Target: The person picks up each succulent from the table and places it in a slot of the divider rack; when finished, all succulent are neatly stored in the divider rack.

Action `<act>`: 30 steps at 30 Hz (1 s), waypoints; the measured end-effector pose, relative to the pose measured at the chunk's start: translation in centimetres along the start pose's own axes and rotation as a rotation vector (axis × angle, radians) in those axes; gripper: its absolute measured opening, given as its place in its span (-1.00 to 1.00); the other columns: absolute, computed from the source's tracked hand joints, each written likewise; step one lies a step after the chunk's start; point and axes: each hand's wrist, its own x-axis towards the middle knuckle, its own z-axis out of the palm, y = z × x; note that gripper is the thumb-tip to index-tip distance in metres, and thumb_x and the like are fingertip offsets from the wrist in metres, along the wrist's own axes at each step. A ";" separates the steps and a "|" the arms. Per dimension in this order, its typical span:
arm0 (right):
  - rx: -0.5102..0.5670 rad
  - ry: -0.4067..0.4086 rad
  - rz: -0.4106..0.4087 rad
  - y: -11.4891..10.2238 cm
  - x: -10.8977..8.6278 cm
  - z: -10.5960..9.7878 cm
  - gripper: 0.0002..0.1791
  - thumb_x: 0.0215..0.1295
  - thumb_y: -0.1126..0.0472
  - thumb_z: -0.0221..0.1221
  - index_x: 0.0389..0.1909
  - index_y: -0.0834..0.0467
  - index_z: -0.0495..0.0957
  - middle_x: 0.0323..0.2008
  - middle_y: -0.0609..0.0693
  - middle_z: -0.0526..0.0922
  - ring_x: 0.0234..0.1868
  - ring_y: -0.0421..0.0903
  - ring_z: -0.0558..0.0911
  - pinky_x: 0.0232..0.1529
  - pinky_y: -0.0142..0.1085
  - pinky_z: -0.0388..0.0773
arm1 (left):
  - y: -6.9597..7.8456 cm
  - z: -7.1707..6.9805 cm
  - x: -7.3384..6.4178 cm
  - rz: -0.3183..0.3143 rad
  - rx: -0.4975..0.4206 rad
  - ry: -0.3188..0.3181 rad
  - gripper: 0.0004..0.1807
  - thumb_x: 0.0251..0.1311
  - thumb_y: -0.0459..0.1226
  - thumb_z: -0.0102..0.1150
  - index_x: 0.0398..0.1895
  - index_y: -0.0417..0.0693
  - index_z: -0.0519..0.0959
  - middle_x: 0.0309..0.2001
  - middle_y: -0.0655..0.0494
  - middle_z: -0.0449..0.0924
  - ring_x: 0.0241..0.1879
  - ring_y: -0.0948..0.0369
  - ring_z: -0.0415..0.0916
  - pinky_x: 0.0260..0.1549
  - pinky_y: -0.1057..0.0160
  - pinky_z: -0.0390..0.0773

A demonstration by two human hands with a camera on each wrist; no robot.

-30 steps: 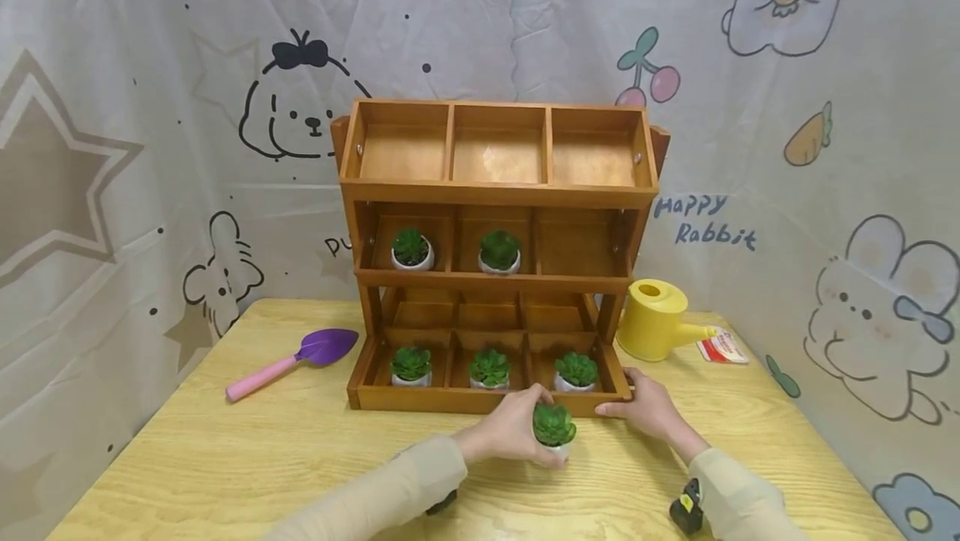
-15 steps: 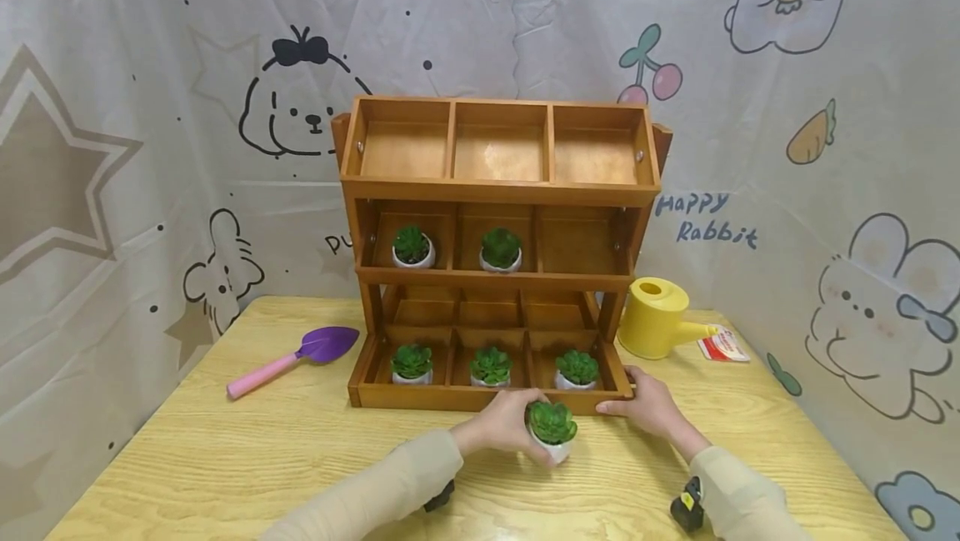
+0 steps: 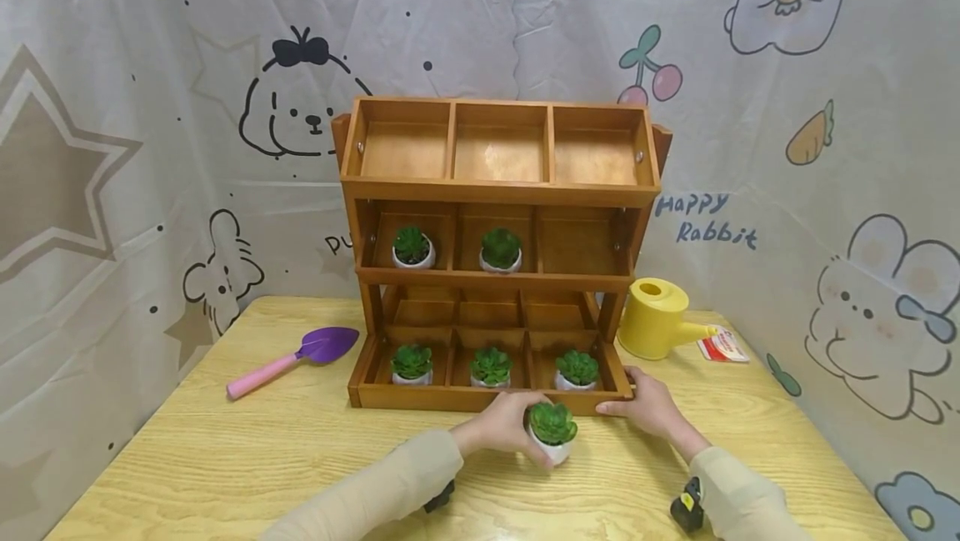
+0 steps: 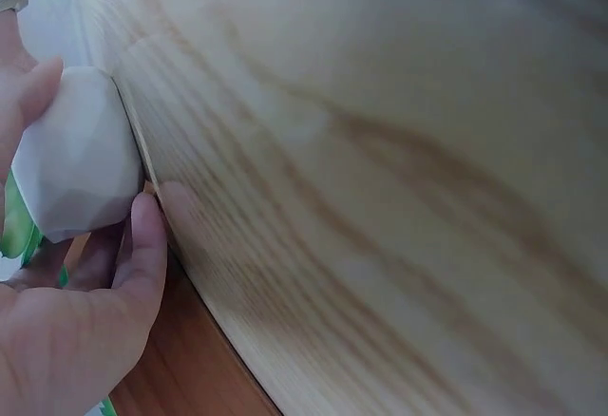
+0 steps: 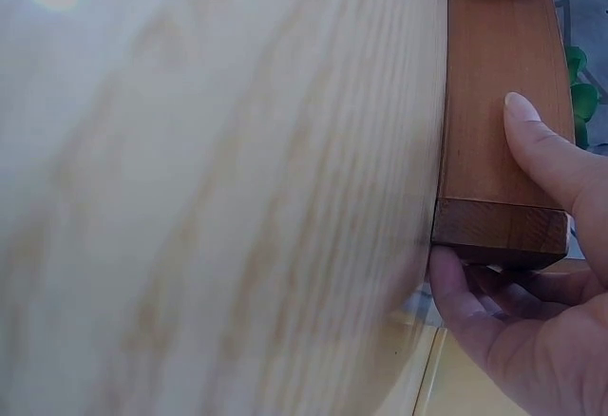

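My left hand [image 3: 501, 429] grips a small potted succulent [image 3: 553, 424] in front of a three-tier wooden plant stand [image 3: 495, 279]. In the left wrist view its white pot [image 4: 81, 155] is between thumb and fingers, close to the tabletop; whether it touches is hard to tell. My right hand [image 3: 651, 406] holds the front right corner of the stand's bottom tray [image 3: 420, 398]. In the right wrist view the thumb lies on the front board [image 5: 499, 84] and the fingers curl round its end. The bottom tier's three compartments each bear a succulent [image 3: 491, 366].
On the middle tier, the left and centre compartments hold succulents [image 3: 412, 246]. A purple trowel [image 3: 326, 346] with a pink handle lies left of the stand. The yellow watering can [image 3: 654, 320] stands to its right, by a red and white card [image 3: 723, 346]. Patterned cloth hangs behind.
Over the first half second the left hand shifted and tilted the potted succulent slightly, exposing more of its pot; since then it stays still. The right hand keeps its hold on the stand.
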 end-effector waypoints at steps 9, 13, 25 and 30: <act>0.009 -0.002 0.000 0.1 0.0 0.0 -0.02 -0.04 -0.04 0.45 0.24 0.50 0.25 0.05 0.41 0.53 0.00 0.27 0.60 -0.04 0.01 0.56 | 0.0 0.2 0.2 -0.028 -0.001 -0.021 -0.26 -0.38 -0.09 0.64 0.03 0.03 0.57 -0.09 0.30 0.64 -0.13 0.46 0.50 -0.07 0.45 0.47; 0.013 -0.001 -0.001 0.0 -0.1 0.0 -0.03 -0.04 -0.03 0.45 0.23 0.50 0.25 0.04 0.42 0.53 -0.01 0.27 0.60 -0.05 0.01 0.57 | 0.1 0.2 0.2 -0.044 -0.018 -0.035 -0.28 -0.37 -0.10 0.64 0.02 0.05 0.58 -0.10 0.33 0.63 -0.12 0.47 0.50 -0.07 0.43 0.47; 0.006 0.005 -0.001 0.2 0.1 0.1 -0.03 -0.04 -0.05 0.44 0.24 0.48 0.27 0.05 0.40 0.54 -0.01 0.25 0.61 -0.06 -0.01 0.57 | 0.4 0.2 0.1 -0.022 -0.023 -0.038 -0.32 -0.38 -0.13 0.64 -0.03 0.06 0.60 -0.16 0.37 0.64 -0.18 0.50 0.48 -0.13 0.47 0.47; -0.006 0.003 0.000 0.2 0.1 0.1 -0.02 -0.05 -0.06 0.45 0.23 0.49 0.26 0.05 0.41 0.53 0.00 0.27 0.60 -0.06 0.01 0.56 | 0.4 0.3 0.0 -0.011 -0.009 -0.025 -0.31 -0.40 -0.12 0.65 -0.03 0.05 0.60 -0.16 0.36 0.64 -0.21 0.52 0.46 -0.17 0.49 0.45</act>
